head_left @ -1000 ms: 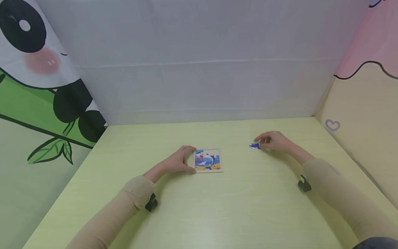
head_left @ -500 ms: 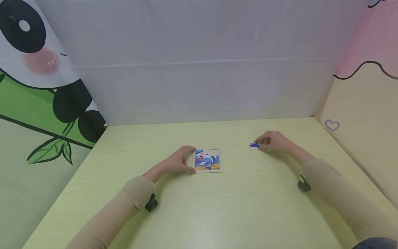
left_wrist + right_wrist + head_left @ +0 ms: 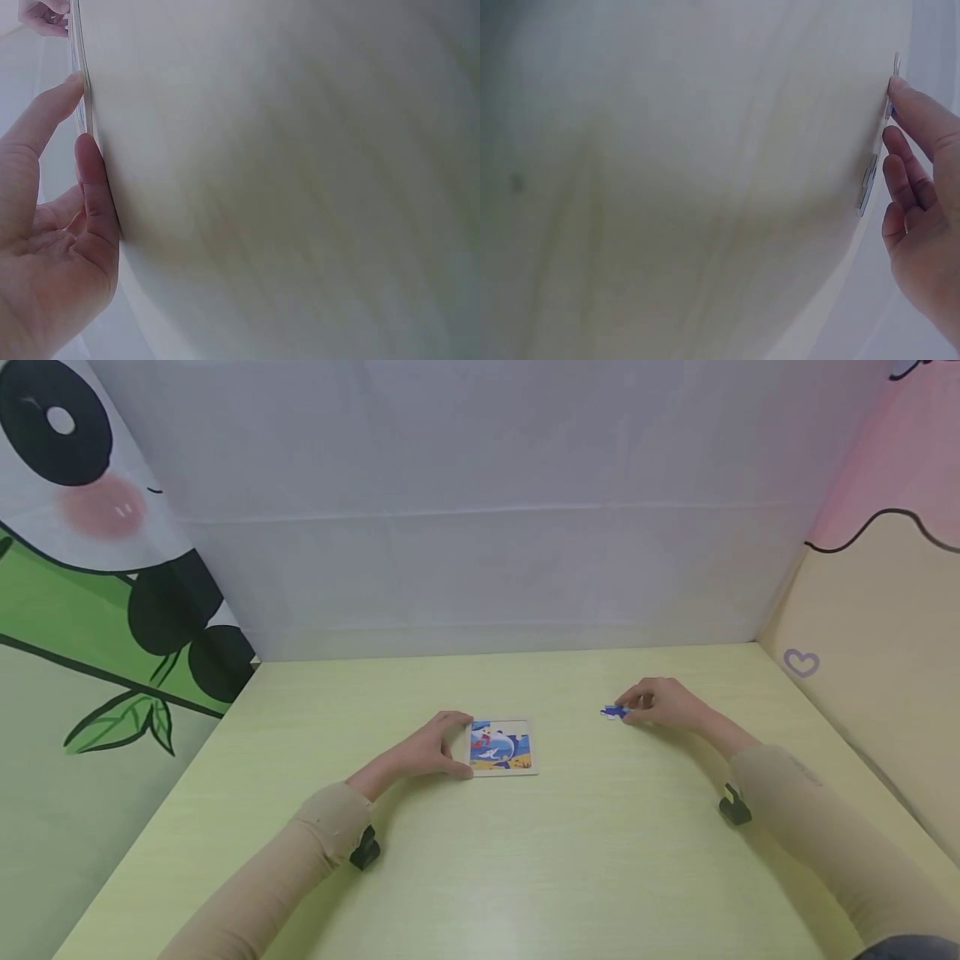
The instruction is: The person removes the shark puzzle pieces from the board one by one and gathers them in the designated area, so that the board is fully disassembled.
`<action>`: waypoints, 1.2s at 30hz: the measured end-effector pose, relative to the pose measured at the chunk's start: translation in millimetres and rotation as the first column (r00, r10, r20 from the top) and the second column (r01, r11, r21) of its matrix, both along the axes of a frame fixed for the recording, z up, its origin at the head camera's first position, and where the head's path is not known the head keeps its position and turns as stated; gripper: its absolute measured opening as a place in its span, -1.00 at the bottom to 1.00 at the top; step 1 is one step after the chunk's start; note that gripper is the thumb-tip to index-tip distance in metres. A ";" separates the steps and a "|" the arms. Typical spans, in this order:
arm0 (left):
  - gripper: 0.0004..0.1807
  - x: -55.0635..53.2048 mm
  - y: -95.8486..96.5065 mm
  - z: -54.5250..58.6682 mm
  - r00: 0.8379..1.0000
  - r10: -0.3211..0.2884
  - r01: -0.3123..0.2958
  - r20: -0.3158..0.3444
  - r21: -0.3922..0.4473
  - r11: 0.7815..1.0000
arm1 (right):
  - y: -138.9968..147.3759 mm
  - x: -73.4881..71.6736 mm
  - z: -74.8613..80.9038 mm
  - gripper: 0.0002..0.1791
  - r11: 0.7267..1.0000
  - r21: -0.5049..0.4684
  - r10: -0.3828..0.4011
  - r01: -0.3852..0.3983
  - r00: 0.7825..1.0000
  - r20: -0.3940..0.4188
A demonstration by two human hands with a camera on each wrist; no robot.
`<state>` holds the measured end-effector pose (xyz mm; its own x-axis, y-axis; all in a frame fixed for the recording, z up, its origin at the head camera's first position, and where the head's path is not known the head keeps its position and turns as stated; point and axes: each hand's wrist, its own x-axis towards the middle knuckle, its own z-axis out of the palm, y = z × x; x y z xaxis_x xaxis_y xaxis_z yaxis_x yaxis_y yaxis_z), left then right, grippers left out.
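Observation:
A square picture puzzle [image 3: 499, 748] in a pale frame lies mid-table, showing a dolphin, blue water and yellow sand. My left hand [image 3: 427, 747] holds its left side, fingers at the far left corner and thumb at the near one; the left wrist view shows that hand [image 3: 67, 232] against the board's thin edge. To the right, my right hand [image 3: 660, 702] has thumb and fingers on a small blue-and-white jigsaw piece [image 3: 612, 712]. Seen edge-on in the right wrist view, a thin piece [image 3: 866, 191] lies by the fingers of my right hand [image 3: 922, 187].
The pale yellow table [image 3: 450, 860] meets a grey-white cloth wall [image 3: 480, 568] at the back. Printed panels stand on both sides, a cartoon panda [image 3: 97, 468] at left and a beige-and-pink one [image 3: 885, 635] at right. Black clips [image 3: 365, 847] hang under both sleeves.
The right fingertips have shifted very slightly at the blue jigsaw piece, which moved a touch to the left. My left hand and the framed puzzle have stayed in place.

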<state>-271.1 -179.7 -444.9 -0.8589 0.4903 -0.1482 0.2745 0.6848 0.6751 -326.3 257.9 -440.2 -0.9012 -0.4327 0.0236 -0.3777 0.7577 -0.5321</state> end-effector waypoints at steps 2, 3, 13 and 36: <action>0.01 0.2 0.0 0.0 1.000 0.002 -0.002 0.002 0.001 1.000 | -0.2 1.0 0.4 -0.69 1.000 0.000 0.000 0.000 1.000 -0.004; 0.01 0.1 0.1 -0.1 1.000 0.002 -0.002 0.001 0.001 1.000 | -0.4 1.3 0.5 -0.69 1.000 0.000 0.002 -0.002 1.000 -0.007; 0.02 -0.2 -0.5 0.5 1.000 0.005 -0.005 0.007 -0.010 1.000 | -4.2 -0.9 1.0 -0.52 1.000 0.007 0.020 -0.019 0.999 -0.029; 0.01 1.3 -1.2 1.4 1.000 0.005 -0.005 -0.004 -0.011 1.000 | -125.8 3.6 11.8 -0.40 0.987 -0.145 0.072 -0.070 0.997 0.008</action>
<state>-269.8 -180.8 -443.5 -0.8620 0.4840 -0.1506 0.2731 0.6938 0.6664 -322.7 132.0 -428.4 -0.8690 -0.4885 0.0787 -0.4199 0.6440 -0.6395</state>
